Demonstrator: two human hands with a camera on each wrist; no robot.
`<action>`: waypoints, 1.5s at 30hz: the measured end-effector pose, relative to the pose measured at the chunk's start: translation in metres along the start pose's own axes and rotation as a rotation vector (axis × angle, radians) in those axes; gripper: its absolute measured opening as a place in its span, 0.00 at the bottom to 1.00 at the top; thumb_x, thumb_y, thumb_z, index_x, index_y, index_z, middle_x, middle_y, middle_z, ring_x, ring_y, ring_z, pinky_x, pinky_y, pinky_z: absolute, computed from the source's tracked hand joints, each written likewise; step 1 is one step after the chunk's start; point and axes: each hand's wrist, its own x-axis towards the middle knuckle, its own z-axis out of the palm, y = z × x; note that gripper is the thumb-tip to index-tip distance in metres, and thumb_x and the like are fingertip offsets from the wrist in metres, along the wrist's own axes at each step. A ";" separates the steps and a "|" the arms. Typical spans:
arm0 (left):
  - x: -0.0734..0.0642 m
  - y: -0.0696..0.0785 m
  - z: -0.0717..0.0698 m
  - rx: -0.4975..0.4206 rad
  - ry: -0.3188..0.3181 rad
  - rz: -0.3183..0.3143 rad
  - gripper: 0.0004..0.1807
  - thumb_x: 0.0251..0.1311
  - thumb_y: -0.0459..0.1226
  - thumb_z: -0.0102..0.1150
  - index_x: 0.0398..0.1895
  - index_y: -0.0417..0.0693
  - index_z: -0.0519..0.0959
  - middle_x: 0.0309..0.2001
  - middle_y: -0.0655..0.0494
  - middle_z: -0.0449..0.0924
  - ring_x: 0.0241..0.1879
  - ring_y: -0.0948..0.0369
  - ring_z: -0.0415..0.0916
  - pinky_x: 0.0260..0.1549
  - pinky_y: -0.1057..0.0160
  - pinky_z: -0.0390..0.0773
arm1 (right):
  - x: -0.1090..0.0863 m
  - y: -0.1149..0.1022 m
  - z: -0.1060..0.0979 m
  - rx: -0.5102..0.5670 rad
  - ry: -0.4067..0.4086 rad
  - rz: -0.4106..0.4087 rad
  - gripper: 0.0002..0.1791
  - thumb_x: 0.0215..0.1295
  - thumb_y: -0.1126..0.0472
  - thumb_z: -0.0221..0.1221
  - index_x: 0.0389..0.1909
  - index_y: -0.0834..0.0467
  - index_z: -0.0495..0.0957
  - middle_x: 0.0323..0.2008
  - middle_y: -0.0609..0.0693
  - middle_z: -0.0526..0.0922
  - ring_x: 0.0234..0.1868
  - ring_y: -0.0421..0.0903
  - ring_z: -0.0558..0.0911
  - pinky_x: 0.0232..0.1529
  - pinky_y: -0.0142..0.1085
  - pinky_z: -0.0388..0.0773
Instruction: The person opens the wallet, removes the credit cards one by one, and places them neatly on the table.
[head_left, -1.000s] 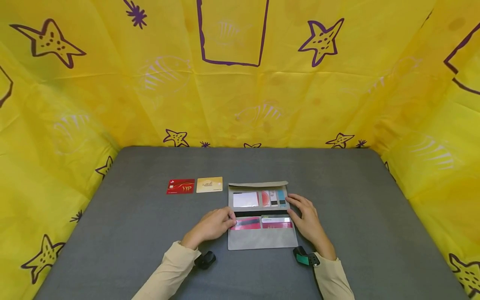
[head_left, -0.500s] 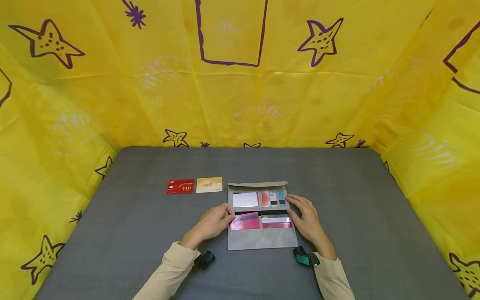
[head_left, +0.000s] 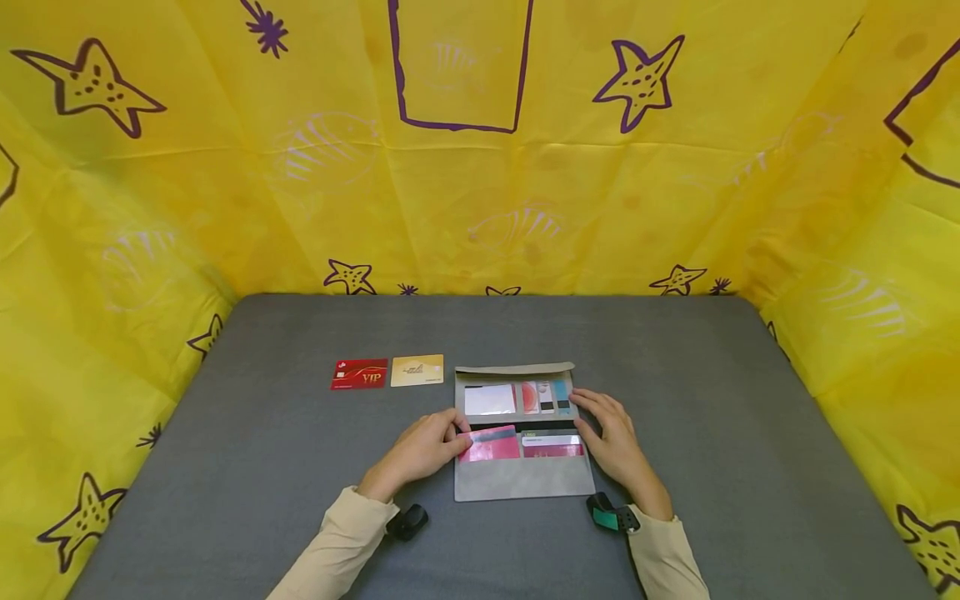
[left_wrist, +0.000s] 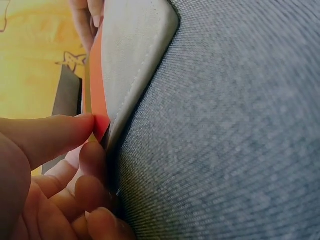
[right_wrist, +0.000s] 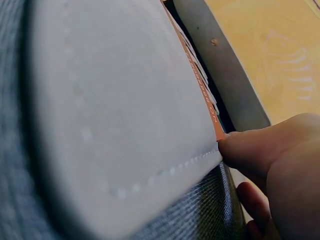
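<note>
The person wears long, light tan cloth sleeves (head_left: 339, 537), a small, chunky black wrist gadget (head_left: 408, 522) at left, and a black wristband (head_left: 627, 520) with a green patch (head_left: 604, 520) at right.

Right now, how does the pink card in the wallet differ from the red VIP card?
The pink card sits partly inside the wallet; the red VIP card lies flat on the table. The left hand pinches the pink card; no hand touches the red VIP card. The pink card shows a dark stripe; the red VIP card shows gold lettering. Both are reddish cards.
</note>
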 end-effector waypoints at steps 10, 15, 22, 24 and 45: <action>0.001 -0.002 0.001 -0.024 0.010 0.012 0.05 0.62 0.38 0.64 0.37 0.48 0.78 0.21 0.61 0.71 0.20 0.66 0.64 0.21 0.69 0.59 | 0.000 0.001 0.001 -0.005 0.016 -0.033 0.21 0.65 0.68 0.59 0.60 0.63 0.77 0.64 0.62 0.75 0.67 0.65 0.64 0.64 0.66 0.52; 0.001 -0.002 0.001 -0.036 0.008 0.006 0.05 0.62 0.38 0.64 0.37 0.48 0.78 0.21 0.61 0.70 0.20 0.65 0.64 0.20 0.69 0.59 | 0.001 0.002 -0.002 0.016 -0.011 -0.023 0.22 0.66 0.68 0.59 0.61 0.63 0.76 0.64 0.62 0.74 0.68 0.65 0.63 0.65 0.66 0.52; 0.000 -0.003 0.001 -0.036 0.005 -0.016 0.04 0.63 0.39 0.63 0.37 0.50 0.78 0.20 0.62 0.70 0.20 0.65 0.64 0.20 0.69 0.59 | -0.003 0.005 -0.014 0.050 -0.138 -0.060 0.26 0.67 0.63 0.59 0.65 0.64 0.72 0.67 0.63 0.70 0.69 0.67 0.61 0.64 0.70 0.55; 0.000 -0.003 0.002 -0.036 0.008 -0.016 0.04 0.63 0.39 0.63 0.37 0.50 0.78 0.20 0.62 0.70 0.20 0.65 0.64 0.20 0.68 0.59 | -0.005 0.004 -0.020 0.040 -0.201 -0.048 0.32 0.65 0.56 0.63 0.68 0.62 0.69 0.70 0.62 0.68 0.70 0.67 0.59 0.63 0.72 0.55; -0.002 -0.001 0.000 -0.020 0.030 -0.004 0.04 0.64 0.39 0.62 0.35 0.50 0.77 0.21 0.62 0.71 0.21 0.65 0.65 0.22 0.68 0.61 | -0.007 -0.002 -0.025 0.008 -0.275 0.026 0.57 0.37 0.48 0.80 0.71 0.58 0.65 0.72 0.61 0.64 0.72 0.66 0.54 0.64 0.71 0.45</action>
